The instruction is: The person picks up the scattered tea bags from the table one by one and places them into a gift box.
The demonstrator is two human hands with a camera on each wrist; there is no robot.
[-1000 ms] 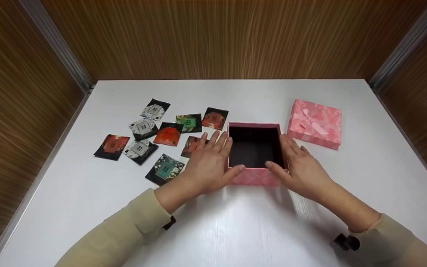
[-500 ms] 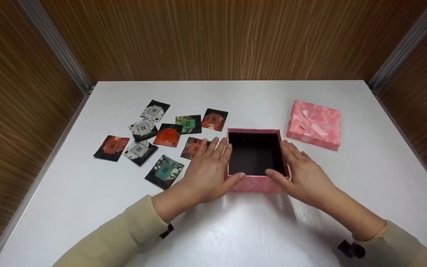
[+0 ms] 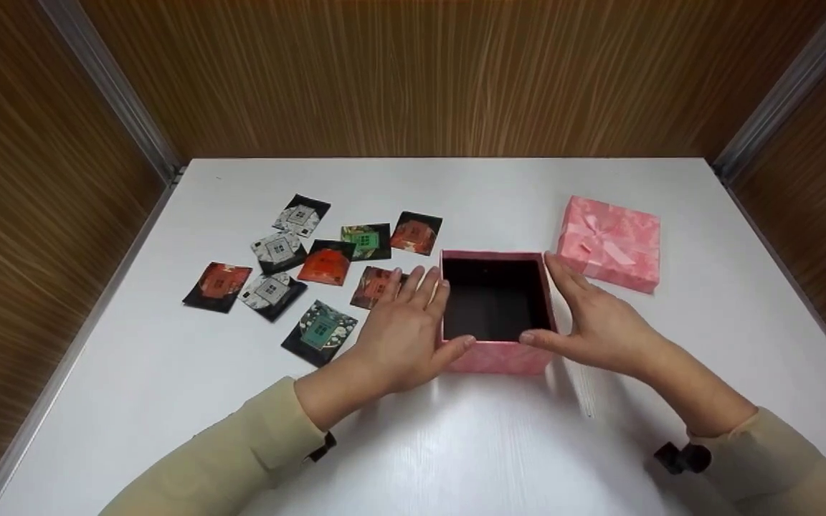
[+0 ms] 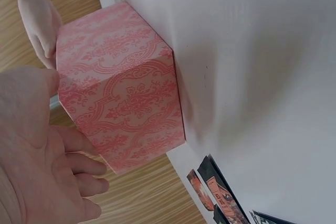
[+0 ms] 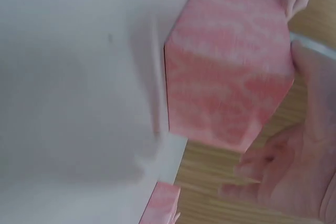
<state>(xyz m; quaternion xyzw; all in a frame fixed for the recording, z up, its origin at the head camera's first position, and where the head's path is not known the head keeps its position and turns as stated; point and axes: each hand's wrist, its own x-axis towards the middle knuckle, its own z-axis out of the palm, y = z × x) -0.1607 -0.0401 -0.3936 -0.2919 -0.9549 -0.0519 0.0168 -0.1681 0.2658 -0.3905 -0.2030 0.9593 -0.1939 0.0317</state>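
Observation:
An uncovered pink box with a dark interior stands upright on the white table in the head view. My left hand lies along its left wall, fingers straight and thumb at the front left corner. On the opposite side my right hand has its fingertips by the right rim and its thumb at the front edge. The left wrist view shows the patterned box wall beside relaxed fingers; the right wrist view shows its other wall. A red-and-black sachet lies partly hidden behind my left fingers.
Several flat printed sachets are scattered on the left of the table. The pink lid with a ribbon bow sits at the back right. Wood-grain panels enclose the table at the back and sides.
Both hands and the box have shifted slightly toward me. In the last half second my right hand has turned, its fingers drawing together and pointing further forward, while the left stays put.

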